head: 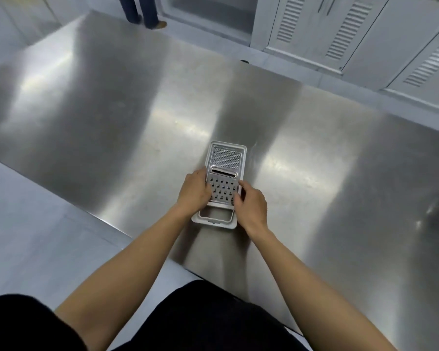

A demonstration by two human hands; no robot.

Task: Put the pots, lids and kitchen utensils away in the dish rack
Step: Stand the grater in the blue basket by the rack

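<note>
Flat metal grater (224, 173) lying in white plastic tray (214, 221) on steel tabletop (112, 110), near its front edge. Left hand (194, 192) gripping grater's left edge, right hand (251, 202) gripping its right edge, fingers (238, 196) curled over the coarse-hole section. Legs of a second person (142, 11) standing on floor beyond tabletop

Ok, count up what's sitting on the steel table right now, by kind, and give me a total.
Metal grater: 1
White plastic tray under the grater: 1
Total: 2
Left hand and right hand grip the grater's sides. No dish rack shows on the table.
</note>
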